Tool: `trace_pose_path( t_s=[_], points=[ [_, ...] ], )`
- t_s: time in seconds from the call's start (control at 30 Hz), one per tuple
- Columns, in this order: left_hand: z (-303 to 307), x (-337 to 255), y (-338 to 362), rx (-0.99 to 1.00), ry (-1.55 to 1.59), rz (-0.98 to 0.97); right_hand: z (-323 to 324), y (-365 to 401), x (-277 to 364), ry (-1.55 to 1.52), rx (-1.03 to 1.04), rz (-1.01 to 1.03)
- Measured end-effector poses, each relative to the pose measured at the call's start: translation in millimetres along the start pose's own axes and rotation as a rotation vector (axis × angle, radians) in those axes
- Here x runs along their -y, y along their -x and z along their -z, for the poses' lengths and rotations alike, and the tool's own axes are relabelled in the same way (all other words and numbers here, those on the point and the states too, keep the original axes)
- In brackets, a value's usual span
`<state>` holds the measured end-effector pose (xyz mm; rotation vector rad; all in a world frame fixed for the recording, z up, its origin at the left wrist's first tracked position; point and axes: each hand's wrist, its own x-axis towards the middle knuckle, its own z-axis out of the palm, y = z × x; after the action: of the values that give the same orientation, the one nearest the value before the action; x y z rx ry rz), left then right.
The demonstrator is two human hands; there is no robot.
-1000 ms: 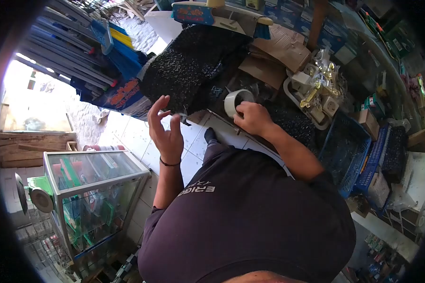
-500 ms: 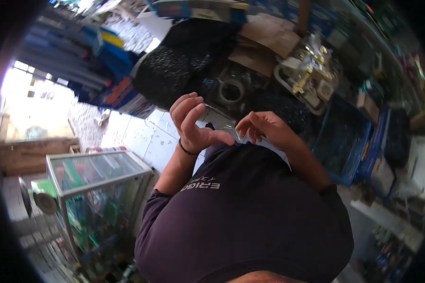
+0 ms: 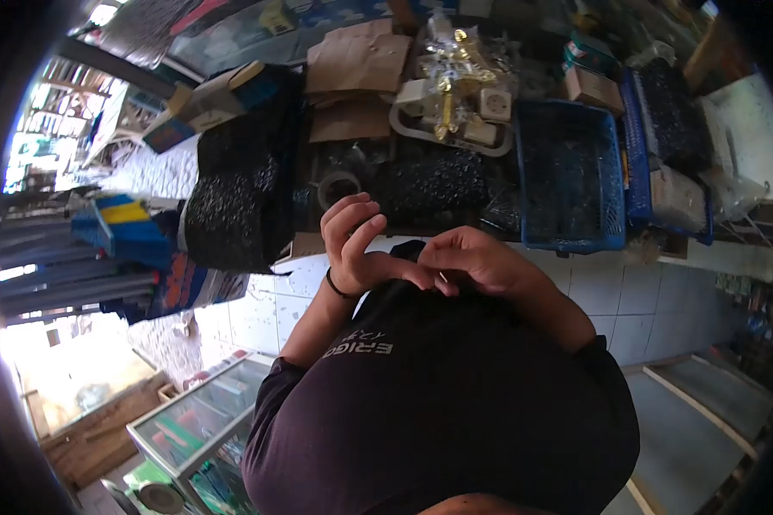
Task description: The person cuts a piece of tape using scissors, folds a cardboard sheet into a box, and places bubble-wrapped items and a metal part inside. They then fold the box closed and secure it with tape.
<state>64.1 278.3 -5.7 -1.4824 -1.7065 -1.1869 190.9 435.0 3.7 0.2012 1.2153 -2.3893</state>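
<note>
In front of my dark shirt [image 3: 438, 395], both hands are held close together at waist height. My left hand [image 3: 356, 249], with a black band on the wrist, has its fingers raised and loosely bent, apart from the thumb, which reaches toward the other hand. The fingers of my right hand [image 3: 481, 262] are pinched together at the tip of the left thumb. A tiny pale bit shows at the right fingertips, too small to name. Just beyond the hands, a roll of tape [image 3: 339, 182] lies on the cluttered counter.
A blue plastic basket [image 3: 569, 244] stands at the counter's right. Left of it, a white tray [image 3: 489, 151] holds wall sockets [image 3: 495, 105] and bagged gold-coloured pieces. Cardboard [image 3: 356, 64] and black bubble wrap [image 3: 232, 206] lie further left. A glass display case [image 3: 202, 416] stands at lower left.
My view has turned, so the counter now lies straight ahead and the glass case sits lower. My right hand has come closer to the left thumb, its fingers drawn together.
</note>
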Motion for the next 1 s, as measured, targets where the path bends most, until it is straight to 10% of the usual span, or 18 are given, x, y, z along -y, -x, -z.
trace_pose_path(
  t_s=[0.33, 0.57, 1.0],
  points=[
    [6, 21, -23, 0.156, 0.007, 0.210, 48, 3, 34, 0.143, -0.759, 0.590],
    [-18, 59, 27, 0.517, 0.068, 0.647, 45, -8, 17, 0.352, -0.840, 0.474],
    [-80, 107, 56, 0.687, 0.125, 0.541, 53, 0, -13, 0.620, -1.172, 0.482]
  ],
)
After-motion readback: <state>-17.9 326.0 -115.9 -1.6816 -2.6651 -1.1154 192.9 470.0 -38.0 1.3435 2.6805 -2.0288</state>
